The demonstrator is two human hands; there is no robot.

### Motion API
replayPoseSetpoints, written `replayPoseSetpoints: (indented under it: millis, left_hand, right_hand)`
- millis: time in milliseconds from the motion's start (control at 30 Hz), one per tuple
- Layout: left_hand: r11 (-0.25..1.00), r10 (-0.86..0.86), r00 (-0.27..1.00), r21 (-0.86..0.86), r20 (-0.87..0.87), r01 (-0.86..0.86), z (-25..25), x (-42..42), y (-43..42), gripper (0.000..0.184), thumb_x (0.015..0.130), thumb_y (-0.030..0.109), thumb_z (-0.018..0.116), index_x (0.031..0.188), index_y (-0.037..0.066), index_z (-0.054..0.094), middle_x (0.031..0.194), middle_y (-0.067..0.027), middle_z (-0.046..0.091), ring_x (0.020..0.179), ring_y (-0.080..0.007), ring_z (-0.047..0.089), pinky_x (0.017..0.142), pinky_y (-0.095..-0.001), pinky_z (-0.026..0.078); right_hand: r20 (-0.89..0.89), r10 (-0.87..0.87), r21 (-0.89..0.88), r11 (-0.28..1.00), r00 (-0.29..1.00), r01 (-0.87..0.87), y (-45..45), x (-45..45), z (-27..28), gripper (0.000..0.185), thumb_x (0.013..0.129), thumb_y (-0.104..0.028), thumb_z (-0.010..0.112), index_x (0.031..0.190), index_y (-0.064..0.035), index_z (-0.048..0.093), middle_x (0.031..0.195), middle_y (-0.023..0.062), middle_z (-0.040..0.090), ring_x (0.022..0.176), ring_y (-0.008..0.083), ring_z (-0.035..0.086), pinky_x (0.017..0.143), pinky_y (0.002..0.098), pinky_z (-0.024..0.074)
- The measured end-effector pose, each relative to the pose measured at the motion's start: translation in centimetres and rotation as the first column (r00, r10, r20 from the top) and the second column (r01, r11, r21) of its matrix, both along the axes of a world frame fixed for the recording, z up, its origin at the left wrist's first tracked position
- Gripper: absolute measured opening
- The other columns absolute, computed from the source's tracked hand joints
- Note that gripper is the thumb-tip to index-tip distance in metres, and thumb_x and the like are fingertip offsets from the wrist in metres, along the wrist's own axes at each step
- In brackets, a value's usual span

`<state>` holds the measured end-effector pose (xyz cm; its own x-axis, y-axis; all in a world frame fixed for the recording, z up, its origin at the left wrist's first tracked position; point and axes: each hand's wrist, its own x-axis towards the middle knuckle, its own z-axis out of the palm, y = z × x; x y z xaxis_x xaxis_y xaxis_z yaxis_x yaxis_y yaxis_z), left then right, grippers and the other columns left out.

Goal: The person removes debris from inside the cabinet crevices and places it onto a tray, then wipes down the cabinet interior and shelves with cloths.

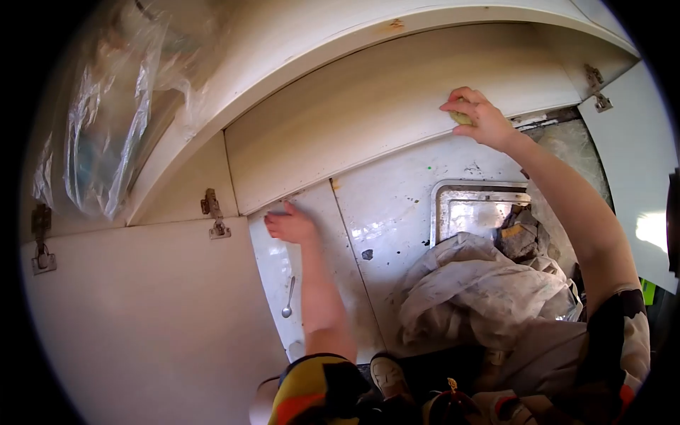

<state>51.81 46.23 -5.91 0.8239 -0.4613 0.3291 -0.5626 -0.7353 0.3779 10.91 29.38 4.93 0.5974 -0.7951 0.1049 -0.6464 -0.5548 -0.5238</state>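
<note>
My right hand (483,120) is closed around a yellowish-green sponge (462,113). It holds the sponge against the lower right part of a pale cabinet panel (382,99). Down at the panel's lower left edge is my left hand (292,225), fingers apart and nothing in them, over a white tiled surface (382,227). I cannot tell whether its fingertips touch that surface or the panel. A small metal spoon (288,297) lies beside my left forearm.
Crumpled pale plastic (489,283) and a dirty grey rag (520,234) lie by a metal tray (453,202). Cabinet doors with rusty hinges stand open left (142,297) and right (630,156). A clear plastic bag (106,134) hangs upper left. Dark debris dots the tiles.
</note>
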Motion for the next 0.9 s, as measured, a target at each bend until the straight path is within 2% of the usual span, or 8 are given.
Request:
replayPoseSetpoints:
  millis: [67, 133, 167, 233, 333, 633, 767, 900]
  left_hand:
    - [0.997, 0.018, 1.000, -0.078, -0.018, -0.019, 0.1, -1.4, 0.0, 0.052, 0.084, 0.027, 0.058, 0.122, -0.005, 0.045, 0.123, -0.0272, 0.045, 0.118, -0.0378, 0.038, 0.103, -0.0449, 0.029]
    - [0.917, -0.314, 0.948, -0.242, 0.048, 0.316, 0.2, -3.0, -0.6, 0.053, 0.084, 0.028, 0.058, 0.125, -0.004, 0.045, 0.125, -0.0257, 0.044, 0.120, -0.0396, 0.037, 0.104, -0.0459, 0.028]
    - [0.922, -0.304, 0.951, -0.234, 0.051, 0.308, 0.4, -2.6, -0.7, 0.053, 0.084, 0.028, 0.058, 0.125, -0.004, 0.045, 0.125, -0.0257, 0.044, 0.120, -0.0396, 0.037, 0.104, -0.0459, 0.028]
    - [0.858, -0.513, 0.836, 0.140, 0.196, 0.494, 0.2, -2.0, -0.6, 0.056, 0.085, 0.032, 0.056, 0.128, -0.002, 0.043, 0.131, -0.0222, 0.043, 0.125, -0.0404, 0.033, 0.106, -0.0469, 0.025]
    - [0.795, -0.595, 0.770, 0.311, 0.230, 0.521, 0.8, -1.1, -2.2, 0.057, 0.087, 0.037, 0.052, 0.130, 0.002, 0.043, 0.134, -0.0185, 0.043, 0.128, -0.0384, 0.030, 0.107, -0.0473, 0.023]
    - [0.821, -0.516, 0.834, 0.388, 0.193, 0.418, -1.8, 7.8, -3.9, 0.038, 0.084, 0.028, 0.056, 0.115, 0.007, 0.057, 0.116, -0.0131, 0.059, 0.110, -0.0304, 0.052, 0.095, -0.0420, 0.038]
    - [0.809, -0.523, 0.836, 0.407, 0.165, 0.425, -2.4, 5.5, -3.2, 0.042, 0.084, 0.028, 0.056, 0.118, 0.004, 0.055, 0.121, -0.0147, 0.055, 0.116, -0.0328, 0.046, 0.100, -0.0417, 0.035]
    - [0.921, -0.386, 0.895, 0.039, 0.222, 0.387, 0.8, -1.5, -2.6, 0.052, 0.086, 0.035, 0.055, 0.124, 0.001, 0.050, 0.128, -0.0182, 0.048, 0.123, -0.0366, 0.037, 0.107, -0.0429, 0.025]
  right_hand:
    - [-0.004, 0.005, -0.020, 1.000, 1.000, -0.005, 0.0, 0.0, -0.1, 0.044, 0.073, -0.015, 0.070, 0.115, -0.0157, 0.058, 0.121, 0.0036, 0.045, 0.115, 0.0247, 0.044, 0.097, 0.0346, 0.0409]
    - [-0.014, 0.011, -0.033, 0.999, 1.000, -0.011, 0.2, 0.1, 0.0, 0.044, 0.073, -0.015, 0.070, 0.115, -0.0157, 0.058, 0.121, 0.0035, 0.045, 0.116, 0.0245, 0.044, 0.097, 0.0344, 0.0409]
    - [-0.010, -0.007, -0.014, 1.000, 1.000, 0.007, 0.2, 0.1, 0.1, 0.044, 0.073, -0.014, 0.069, 0.115, -0.0156, 0.058, 0.121, 0.0034, 0.045, 0.116, 0.0243, 0.044, 0.097, 0.0345, 0.0408]
    - [-0.017, -0.019, 0.003, 1.000, 1.000, 0.019, 0.2, 0.3, 0.3, 0.044, 0.072, -0.013, 0.069, 0.115, -0.0148, 0.058, 0.120, 0.0035, 0.045, 0.116, 0.0240, 0.044, 0.097, 0.0347, 0.0410]
    - [-0.001, -0.016, 0.022, 1.000, 1.000, 0.016, 0.1, 0.2, 0.2, 0.044, 0.072, -0.012, 0.069, 0.114, -0.0144, 0.058, 0.119, 0.0038, 0.046, 0.115, 0.0241, 0.044, 0.096, 0.0346, 0.0411]
    - [0.014, -0.001, -0.031, 1.000, 1.000, 0.002, 0.0, 0.0, -0.2, 0.043, 0.072, -0.014, 0.069, 0.114, -0.0157, 0.058, 0.118, 0.0052, 0.047, 0.114, 0.0248, 0.045, 0.096, 0.0350, 0.0412]
    - [0.009, 0.015, -0.015, 1.000, 1.000, -0.015, -0.1, -0.2, -0.3, 0.044, 0.072, -0.016, 0.070, 0.114, -0.0174, 0.058, 0.119, 0.0035, 0.046, 0.115, 0.0241, 0.044, 0.096, 0.0348, 0.0416]
    - [0.012, -0.010, -0.016, 1.000, 1.000, 0.011, -0.1, -0.1, -0.2, 0.043, 0.072, -0.018, 0.070, 0.114, -0.0191, 0.058, 0.120, 0.0023, 0.046, 0.115, 0.0236, 0.045, 0.096, 0.0346, 0.0423]
